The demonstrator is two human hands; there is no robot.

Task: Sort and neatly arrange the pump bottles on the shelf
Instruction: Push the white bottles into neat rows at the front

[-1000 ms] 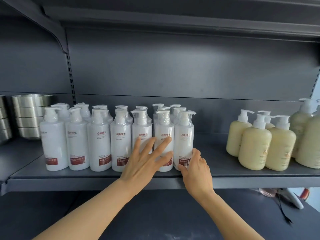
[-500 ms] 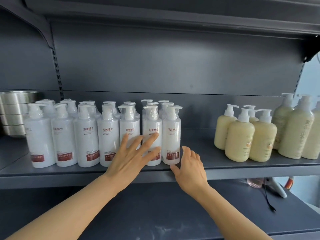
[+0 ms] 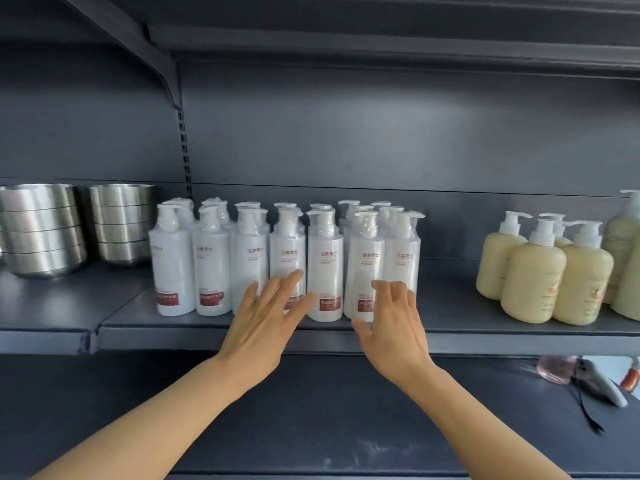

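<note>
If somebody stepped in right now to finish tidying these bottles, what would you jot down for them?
Left hand: open, fingers spread against the front-row white pump bottles.
Right hand: open, fingers loosely bent at the rightmost white bottles, gripping nothing.
Done: white bottles stand upright, grouped in rows at the middle of the shelf.
Left: the front row looks slightly uneven; the cream pump bottles at the right sit in a loose cluster, probably next to straighten.

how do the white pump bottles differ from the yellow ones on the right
The white pump bottles are tall, slim cylinders with red labels and clear wrap over their pumps; the yellow pump bottles are shorter, rounder and bare-pumped. The white ones stand tightly packed in rows; the yellow ones cluster loosely. Both stand upright on the shelf and have white pumps.
</note>
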